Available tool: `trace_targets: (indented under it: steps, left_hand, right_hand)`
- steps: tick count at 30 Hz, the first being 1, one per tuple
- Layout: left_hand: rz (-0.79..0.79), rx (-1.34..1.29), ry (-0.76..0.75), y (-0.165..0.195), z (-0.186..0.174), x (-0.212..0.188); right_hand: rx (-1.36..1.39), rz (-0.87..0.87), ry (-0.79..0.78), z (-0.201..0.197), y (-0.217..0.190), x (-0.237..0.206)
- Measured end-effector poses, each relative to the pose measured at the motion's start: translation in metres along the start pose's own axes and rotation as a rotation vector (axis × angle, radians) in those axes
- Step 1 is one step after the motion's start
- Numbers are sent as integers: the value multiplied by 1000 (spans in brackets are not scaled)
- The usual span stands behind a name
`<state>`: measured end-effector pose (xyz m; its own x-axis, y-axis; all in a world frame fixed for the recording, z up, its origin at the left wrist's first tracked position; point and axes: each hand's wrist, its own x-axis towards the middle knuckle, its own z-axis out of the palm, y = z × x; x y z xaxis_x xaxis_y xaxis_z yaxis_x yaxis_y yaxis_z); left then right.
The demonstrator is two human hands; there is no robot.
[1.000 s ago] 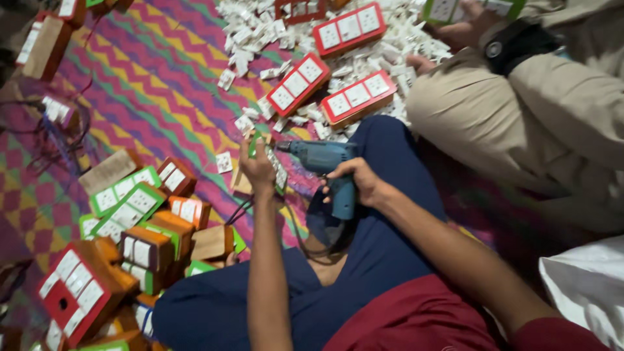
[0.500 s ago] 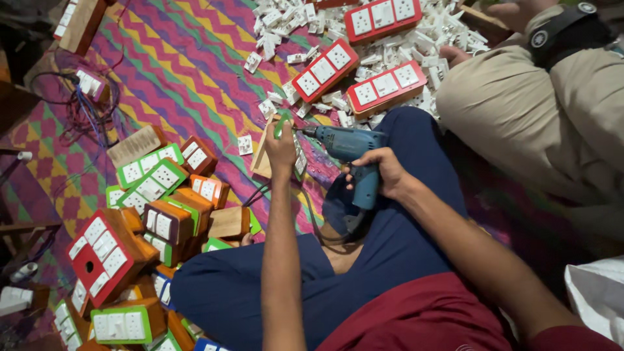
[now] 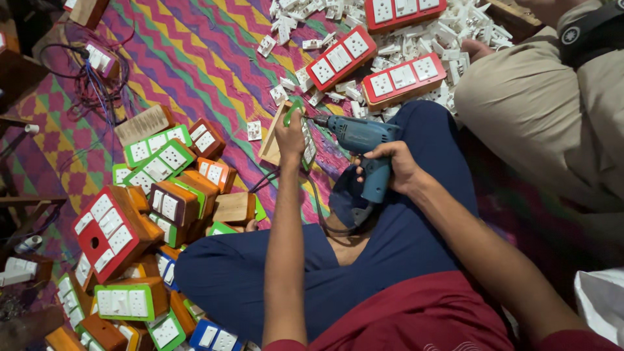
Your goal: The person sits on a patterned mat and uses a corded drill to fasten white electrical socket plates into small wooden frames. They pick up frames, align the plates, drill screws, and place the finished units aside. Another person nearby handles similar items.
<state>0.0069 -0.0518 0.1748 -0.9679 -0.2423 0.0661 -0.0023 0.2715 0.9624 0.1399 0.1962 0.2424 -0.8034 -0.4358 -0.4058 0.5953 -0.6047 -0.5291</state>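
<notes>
I sit cross-legged on a zigzag-patterned mat. My right hand [image 3: 398,168] grips the handle of a blue electric drill [image 3: 359,142], its bit pointing left. My left hand [image 3: 290,134] holds a green-faced wooden switch board [image 3: 286,133] on edge against the mat, right at the drill's tip. The drill's cord runs down across my lap.
A heap of wooden switch boards [image 3: 140,221] with green, red, orange and blue faces lies at my left. Red-faced boards [image 3: 341,57] and loose white sockets [image 3: 448,32] lie ahead. Another person's leg [image 3: 539,110] is at the right. Tangled wires [image 3: 91,78] are far left.
The view has shifted slightly, and my hands with the drill and board sit a little further right in the frame. Both grips are unchanged.
</notes>
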Motion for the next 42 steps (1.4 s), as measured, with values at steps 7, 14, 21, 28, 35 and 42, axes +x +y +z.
trace_targets:
  steps: [7,14,21,28,35,42]
  left_hand:
    - [-38,16,18,14,0,-7]
    - [48,32,65,18,4,-10]
    - [107,57,116,31,14,-17]
    - [84,62,109,27,12,-14]
    - [4,90,49,17,8,-8]
    - [2,79,35,17,8,-10]
  right_hand:
    - [-22,-16,30,2,-2,-3]
    - [-5,-17,-44,2,-1,-3]
    - [16,-13,-30,0,0,-2]
    - [-11,-1,6,0,-2,-2]
    - [-18,-15,0,0,-1,-4]
    - [-43,-35,23,-2,2,-4]
